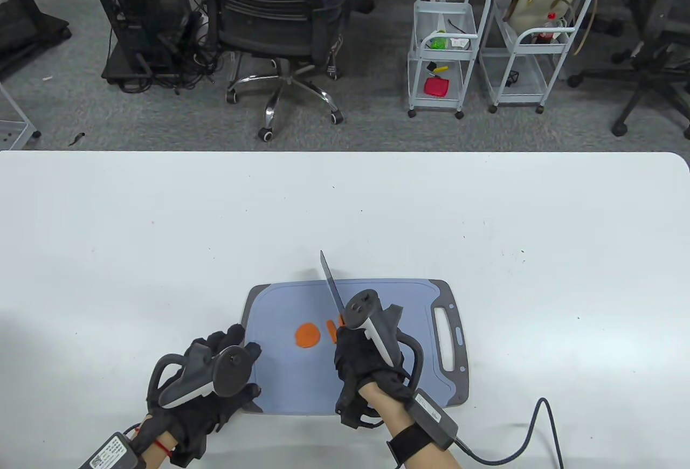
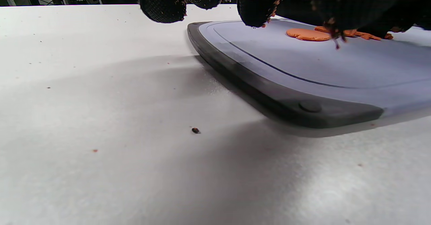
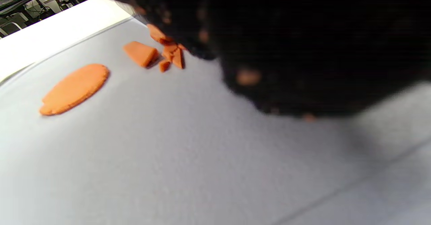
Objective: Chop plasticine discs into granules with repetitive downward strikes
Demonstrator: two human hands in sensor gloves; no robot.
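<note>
Table view shows the left hand (image 1: 215,369) resting, fingers spread and holding nothing, on the near left corner of the cutting board (image 1: 280,383) on the white worktop (image 1: 161,232). Just right of it lies an uncut orange plasticine disc (image 1: 308,335), flat on the board. Beside that sit chopped orange pieces (image 3: 158,55), right against the right hand (image 1: 358,361), which grips a knife (image 1: 333,288), blade pointing away.
</note>
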